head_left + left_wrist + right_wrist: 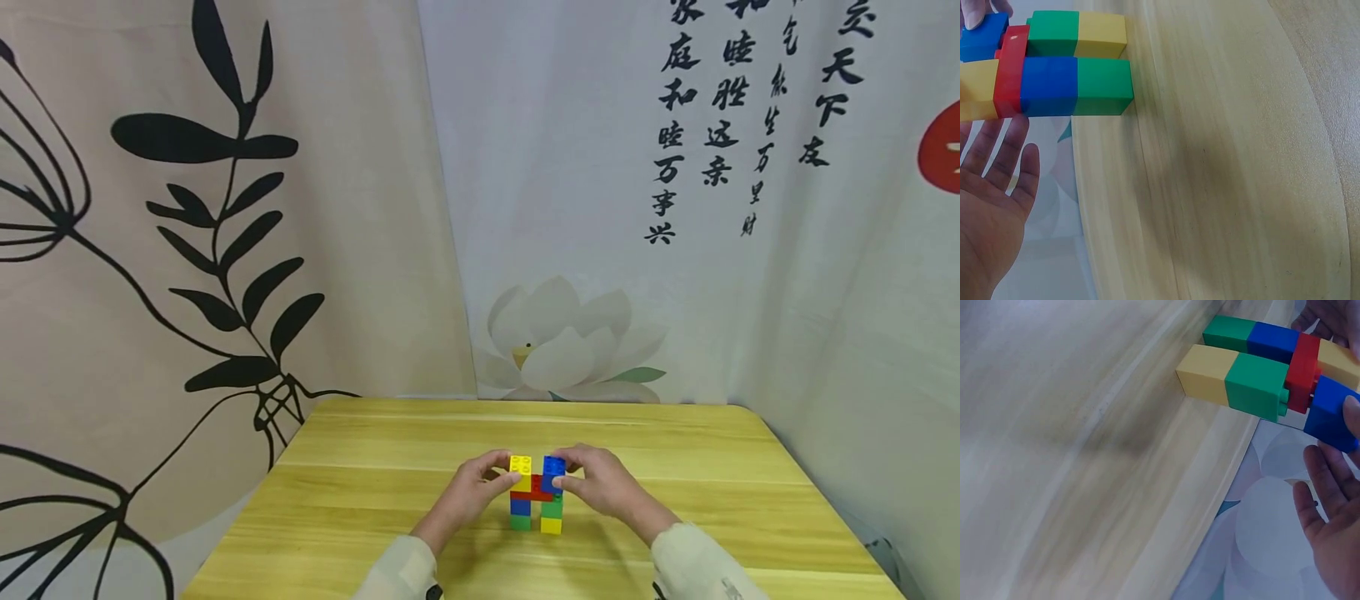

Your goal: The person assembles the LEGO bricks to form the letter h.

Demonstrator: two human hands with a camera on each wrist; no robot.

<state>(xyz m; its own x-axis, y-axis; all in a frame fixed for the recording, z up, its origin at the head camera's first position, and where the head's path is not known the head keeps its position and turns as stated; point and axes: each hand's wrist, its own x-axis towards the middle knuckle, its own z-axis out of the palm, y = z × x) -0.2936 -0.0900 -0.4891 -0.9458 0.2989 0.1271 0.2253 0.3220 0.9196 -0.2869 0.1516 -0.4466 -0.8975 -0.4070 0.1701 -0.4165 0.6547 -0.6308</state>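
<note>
A small two-legged stack of toy building bricks stands on the wooden table. Its left leg has a green brick under a blue brick; its right leg has a yellow brick under a green brick. Across both lies a red brick. My left hand pinches the upper yellow brick at the red brick's left end. In my right hand, thumb and fingers hold the upper blue brick, which sits tilted at the red brick's right end, with studs showing beside it.
The wooden table stretches around the stack on all sides. Behind it hangs a curtain printed with dark plants, a pale lotus and black lettering. Both forearms come in from the near edge in light sleeves.
</note>
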